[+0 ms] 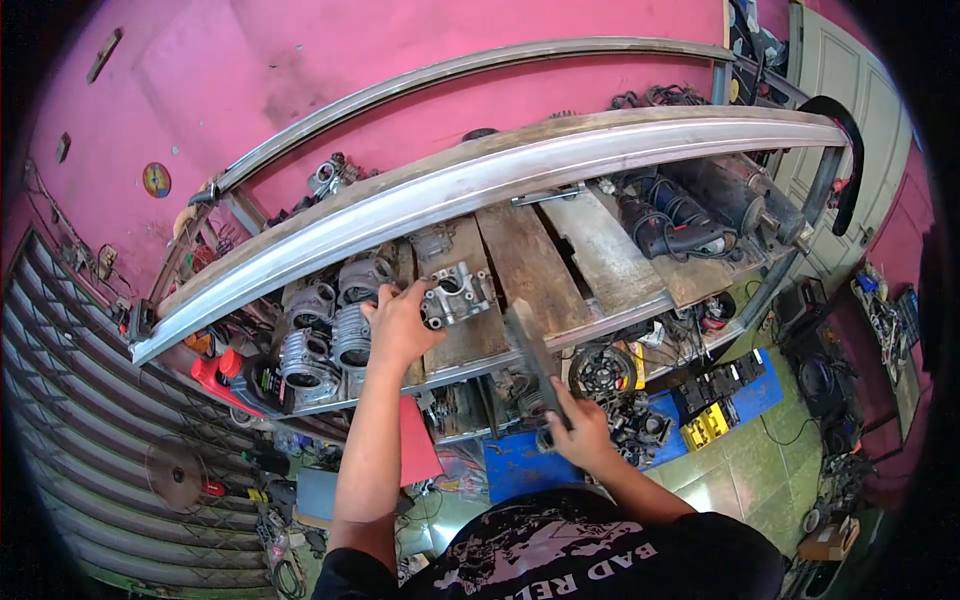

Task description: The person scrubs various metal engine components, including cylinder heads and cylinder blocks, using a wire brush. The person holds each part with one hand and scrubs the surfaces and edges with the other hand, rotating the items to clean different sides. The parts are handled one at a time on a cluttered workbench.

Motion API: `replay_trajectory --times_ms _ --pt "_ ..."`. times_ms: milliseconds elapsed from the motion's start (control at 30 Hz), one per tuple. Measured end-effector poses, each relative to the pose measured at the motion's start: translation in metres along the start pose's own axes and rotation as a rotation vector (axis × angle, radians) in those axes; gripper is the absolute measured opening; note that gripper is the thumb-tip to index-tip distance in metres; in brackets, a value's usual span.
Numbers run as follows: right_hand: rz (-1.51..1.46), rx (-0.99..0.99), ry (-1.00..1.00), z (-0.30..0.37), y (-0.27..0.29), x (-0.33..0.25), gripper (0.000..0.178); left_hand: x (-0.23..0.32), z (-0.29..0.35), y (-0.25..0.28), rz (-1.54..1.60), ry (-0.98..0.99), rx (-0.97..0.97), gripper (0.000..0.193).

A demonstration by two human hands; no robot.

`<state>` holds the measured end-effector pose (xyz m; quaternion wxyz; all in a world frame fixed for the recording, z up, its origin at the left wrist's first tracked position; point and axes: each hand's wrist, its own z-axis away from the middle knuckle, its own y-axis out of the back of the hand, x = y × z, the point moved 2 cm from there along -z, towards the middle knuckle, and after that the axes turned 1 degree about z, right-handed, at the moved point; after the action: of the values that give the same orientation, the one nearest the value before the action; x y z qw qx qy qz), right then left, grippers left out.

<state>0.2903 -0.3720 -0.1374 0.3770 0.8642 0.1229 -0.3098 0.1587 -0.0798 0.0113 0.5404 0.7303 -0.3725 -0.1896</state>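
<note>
Pink wall (210,100), pale door (845,120) at right, slatted shutter (110,440) at left. Shelf (535,270): worn planks in a metal frame, beneath a long silver beam (480,165). Casting (457,297): one, grey metal, with round openings; on the planks, left of centre. Left hand (402,322): grip partly curled, thumb and forefinger set about the casting's left end. Bar (535,350): one, long and flat, blurred, slanting, its upper end over the planks right of the casting. Right hand (583,437): grip closed round the bar's lower end. Cylinders (352,335): several, finned metal, grouped just left of the left hand. Bottle (215,376): red, at the shelf's left end. Power tool (685,235): dark, corded, at the shelf's right. Lower down: blue sheet (757,392) and yellow case (706,428), on green floor tiles (745,485).
</note>
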Motion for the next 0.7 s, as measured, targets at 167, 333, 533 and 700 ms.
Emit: replay_trajectory --times_ms 167,333,533,700 --pt "-0.109 0.016 -0.206 0.009 0.031 0.054 0.063 0.047 -0.022 -0.004 -0.326 -0.157 -0.084 0.085" --pt "-0.063 0.096 -0.149 -0.005 0.048 0.078 0.064 0.063 -0.058 -0.009 -0.408 -0.014 -0.194 0.104" --pt "-0.084 0.065 -0.135 -0.008 0.06 0.098 0.063 0.072 -0.076 -0.02 -0.516 -0.208 -0.32 0.08" --pt "-0.125 0.011 -0.107 -0.015 0.069 0.091 0.062 0.059 -0.063 -0.001 -0.265 -0.31 -0.137 0.068"
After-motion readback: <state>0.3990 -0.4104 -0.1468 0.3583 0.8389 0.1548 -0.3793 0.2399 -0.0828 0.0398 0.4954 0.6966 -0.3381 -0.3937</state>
